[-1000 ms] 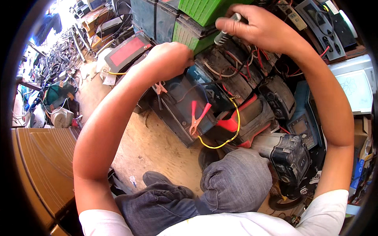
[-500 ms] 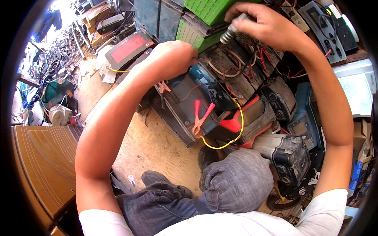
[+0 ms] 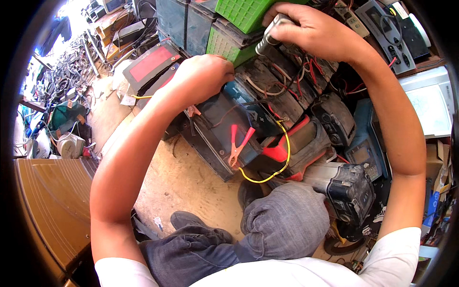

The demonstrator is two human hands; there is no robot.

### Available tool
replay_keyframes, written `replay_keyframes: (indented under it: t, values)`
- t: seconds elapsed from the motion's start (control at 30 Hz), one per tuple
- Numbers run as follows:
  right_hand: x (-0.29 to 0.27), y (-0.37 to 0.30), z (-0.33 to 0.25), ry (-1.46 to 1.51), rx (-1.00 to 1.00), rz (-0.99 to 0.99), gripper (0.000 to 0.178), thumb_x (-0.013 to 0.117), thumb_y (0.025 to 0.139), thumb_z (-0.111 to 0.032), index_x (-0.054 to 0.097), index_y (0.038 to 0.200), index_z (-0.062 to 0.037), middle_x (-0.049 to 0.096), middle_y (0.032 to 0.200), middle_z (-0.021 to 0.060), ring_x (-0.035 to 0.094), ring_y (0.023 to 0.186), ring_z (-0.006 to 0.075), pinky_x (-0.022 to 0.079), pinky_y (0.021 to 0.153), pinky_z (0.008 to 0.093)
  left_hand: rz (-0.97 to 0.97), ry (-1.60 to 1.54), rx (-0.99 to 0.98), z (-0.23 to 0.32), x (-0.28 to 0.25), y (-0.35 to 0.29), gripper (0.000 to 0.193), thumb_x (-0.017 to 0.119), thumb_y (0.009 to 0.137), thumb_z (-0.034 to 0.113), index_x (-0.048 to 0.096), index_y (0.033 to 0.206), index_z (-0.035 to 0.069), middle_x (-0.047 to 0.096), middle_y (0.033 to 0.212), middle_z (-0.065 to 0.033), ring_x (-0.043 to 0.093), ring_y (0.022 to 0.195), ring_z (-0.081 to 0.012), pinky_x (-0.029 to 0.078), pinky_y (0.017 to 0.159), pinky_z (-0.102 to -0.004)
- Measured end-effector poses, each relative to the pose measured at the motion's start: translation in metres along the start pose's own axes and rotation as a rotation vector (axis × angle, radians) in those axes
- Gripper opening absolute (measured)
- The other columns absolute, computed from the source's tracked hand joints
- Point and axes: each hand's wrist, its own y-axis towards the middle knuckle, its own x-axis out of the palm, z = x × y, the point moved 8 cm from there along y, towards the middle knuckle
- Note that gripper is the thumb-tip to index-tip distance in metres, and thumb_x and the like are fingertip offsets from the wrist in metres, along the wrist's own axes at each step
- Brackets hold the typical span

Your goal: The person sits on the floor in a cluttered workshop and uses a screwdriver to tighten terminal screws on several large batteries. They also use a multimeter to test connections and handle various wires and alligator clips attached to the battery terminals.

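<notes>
My right hand (image 3: 308,31) grips a small grey metal flashlight (image 3: 266,44) with a ribbed end, held above the batteries and pointing down to the left. My left hand (image 3: 203,76) is closed, its fingers curled at the far end of a black battery (image 3: 222,119); what they hold is hidden behind the hand. A red-handled crocodile clip (image 3: 236,148) bites the near edge of that battery, with a yellow wire (image 3: 287,155) looping from it to the right. Another clip (image 3: 192,111) sits on the battery's left edge, below my left wrist.
Green perforated cases (image 3: 239,12) stand at the back. Dusty batteries with red and white wires (image 3: 282,79) lie right of centre, beside a black-and-silver case (image 3: 342,186). A brown ridged panel (image 3: 52,201) stands left. Tangled cables (image 3: 62,62) cover the far left.
The flashlight has tilted a little more steeply and, with my right hand, sits slightly further left. My left hand stays at the battery. The whole view has shifted slightly.
</notes>
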Motion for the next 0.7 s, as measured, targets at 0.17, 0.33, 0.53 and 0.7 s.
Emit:
replay_keyframes:
  t: [0.17,0.33,0.53,0.7]
  values:
    - [-0.002,0.000,-0.005,0.044,0.064,0.000,0.032,0.056,0.092,-0.028,0.063,0.103,0.0021,0.063,0.083,0.0066,0.059,0.076,0.0156,0.048,0.068,0.0308,0.042,-0.010,0.019,-0.001,0.001,0.000,0.016,0.063,0.086,0.023,0.068,0.089,0.008,0.068,0.086,-0.0136,0.065,0.085,-0.0362,0.052,0.073,-0.0458]
    - [-0.001,0.000,0.004,-0.004,0.103,-0.018,0.033,0.057,0.090,-0.024,0.061,0.109,0.0018,0.065,0.090,0.0083,0.060,0.083,0.0146,0.049,0.074,0.0297,0.036,-0.003,0.017,0.000,0.000,0.000,0.016,0.063,0.086,0.024,0.068,0.089,0.009,0.068,0.086,-0.0127,0.065,0.085,-0.0357,0.052,0.072,-0.0455]
    - [-0.008,-0.004,0.037,0.044,0.118,0.140,0.032,0.058,0.091,-0.030,0.061,0.113,-0.0050,0.057,0.082,-0.0016,0.049,0.065,0.0056,0.040,0.055,0.0224,0.001,-0.021,-0.017,0.000,0.002,0.001,0.018,0.061,0.087,0.021,0.067,0.090,0.004,0.065,0.088,-0.0150,0.063,0.088,-0.0360,0.050,0.075,-0.0448]
    - [-0.005,-0.006,0.051,0.115,0.184,0.077,0.030,0.056,0.088,-0.022,0.060,0.112,-0.0036,0.058,0.083,0.0002,0.050,0.069,0.0065,0.041,0.062,0.0230,0.014,-0.020,-0.024,0.000,0.001,0.000,0.017,0.061,0.086,0.020,0.068,0.090,0.005,0.065,0.087,-0.0143,0.063,0.088,-0.0355,0.050,0.075,-0.0446]
